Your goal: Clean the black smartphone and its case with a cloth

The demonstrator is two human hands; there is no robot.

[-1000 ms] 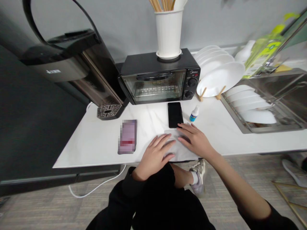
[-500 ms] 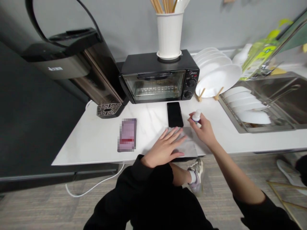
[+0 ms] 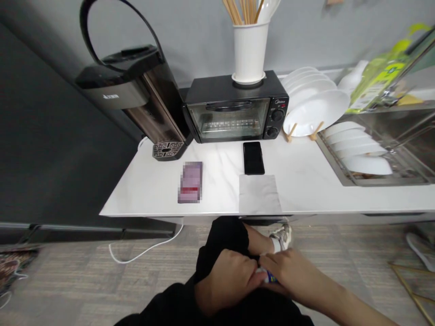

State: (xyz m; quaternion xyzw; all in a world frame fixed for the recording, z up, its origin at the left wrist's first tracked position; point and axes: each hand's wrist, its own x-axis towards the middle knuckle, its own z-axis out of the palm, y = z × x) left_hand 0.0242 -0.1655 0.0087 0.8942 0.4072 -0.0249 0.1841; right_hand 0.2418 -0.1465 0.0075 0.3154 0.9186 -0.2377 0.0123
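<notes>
My left hand [image 3: 231, 277] and my right hand [image 3: 288, 273] meet low over my lap, in front of the counter's edge. Between them is a small bottle [image 3: 271, 277] with a blue label and a white cap, mostly covered by fingers. The right hand wraps the labelled body, and the left hand's fingers close on the white cap end. On the counter, a thin grey cloth [image 3: 259, 194] lies flat at the front edge. Just behind it rests a black smartphone [image 3: 253, 158]. A flat purple item [image 3: 190, 183], blurred by pixelation, lies further left.
A toaster oven [image 3: 238, 113] stands against the wall with a white cup [image 3: 250, 52] of chopsticks on top. Left of it is a tall dark dispenser [image 3: 146, 95]. Plates [image 3: 316, 111] stand in a wooden rack beside the sink [image 3: 408, 149], which holds bowls [image 3: 365, 158].
Both hands have come off the counter and down to my lap. The left hand has left the cloth and closed on the bottle's cap end; the right still holds the bottle.
</notes>
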